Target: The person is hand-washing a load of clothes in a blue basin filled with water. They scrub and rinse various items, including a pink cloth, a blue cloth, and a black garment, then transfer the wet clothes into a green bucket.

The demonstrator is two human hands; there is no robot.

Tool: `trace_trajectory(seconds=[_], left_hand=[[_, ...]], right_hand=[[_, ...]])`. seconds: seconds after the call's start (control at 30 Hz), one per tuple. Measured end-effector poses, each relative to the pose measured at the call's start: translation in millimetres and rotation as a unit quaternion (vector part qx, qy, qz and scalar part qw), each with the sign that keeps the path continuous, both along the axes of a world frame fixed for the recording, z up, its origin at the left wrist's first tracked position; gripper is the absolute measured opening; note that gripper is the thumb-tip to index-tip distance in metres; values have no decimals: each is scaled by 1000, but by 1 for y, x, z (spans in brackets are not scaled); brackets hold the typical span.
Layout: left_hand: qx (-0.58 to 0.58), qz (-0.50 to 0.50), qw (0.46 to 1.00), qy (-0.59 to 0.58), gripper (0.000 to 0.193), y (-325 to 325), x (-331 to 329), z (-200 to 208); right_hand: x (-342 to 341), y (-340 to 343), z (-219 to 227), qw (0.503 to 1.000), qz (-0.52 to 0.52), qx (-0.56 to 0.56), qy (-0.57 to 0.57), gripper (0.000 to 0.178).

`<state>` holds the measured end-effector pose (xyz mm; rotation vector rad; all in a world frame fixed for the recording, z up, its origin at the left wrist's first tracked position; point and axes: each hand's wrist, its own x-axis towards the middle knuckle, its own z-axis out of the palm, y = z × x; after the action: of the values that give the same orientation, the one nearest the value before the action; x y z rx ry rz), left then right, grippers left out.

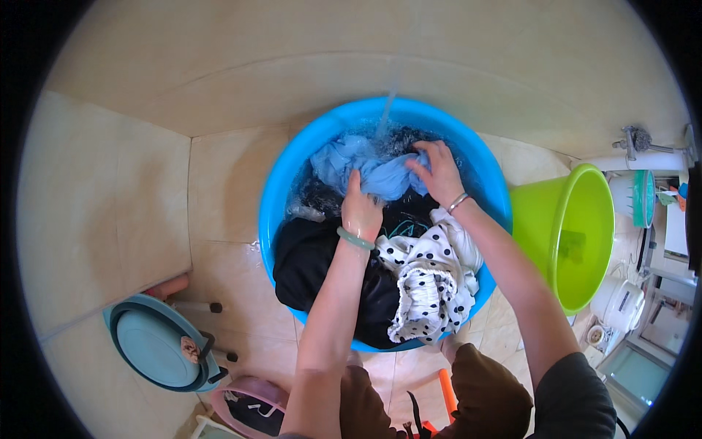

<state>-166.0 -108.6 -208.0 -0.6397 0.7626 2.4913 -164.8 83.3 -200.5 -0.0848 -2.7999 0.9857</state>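
Note:
A light blue wet cloth point(385, 179) lies bunched in the water of a big round blue basin point(274, 194). My left hand point(362, 212), with a green bangle at its wrist, is closed on the cloth's near edge; its thumb points up and the other fingers are partly hidden. My right hand point(441, 178), wearing a silver bangle, curls its fingers around the cloth's right end. Black clothing point(311, 256) fills the near left of the basin. Beside it, a white garment with black dots point(431, 285) is heaped toward the near rim.
A thin stream of water point(388, 110) falls into the basin's far side. Close on the right, a lime green bucket point(563, 241) lies tipped. A wall tap point(638, 140) sits beyond it. Grey-blue basins point(157, 344) and a pink tub point(252, 391) are at the lower left.

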Motion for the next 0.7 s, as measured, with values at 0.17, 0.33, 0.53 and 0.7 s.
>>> trace_trajectory(seconds=[0.17,0.33,0.53,0.7], left_hand=[[-43,-35,998,-33,44,22,-10,-18],[7,-51,999,15,41,19,-14,-40],[95,-107,989,-38,41,1,-10,6],[265,-219,938,-46,54,-3,-1,14]], right_hand=[[14,10,-30,967,107,164,-163,32],[-10,-17,-29,973,25,73,-219,28],[54,-65,71,980,191,-30,47,39],[80,-120,115,981,185,9,64,31]])
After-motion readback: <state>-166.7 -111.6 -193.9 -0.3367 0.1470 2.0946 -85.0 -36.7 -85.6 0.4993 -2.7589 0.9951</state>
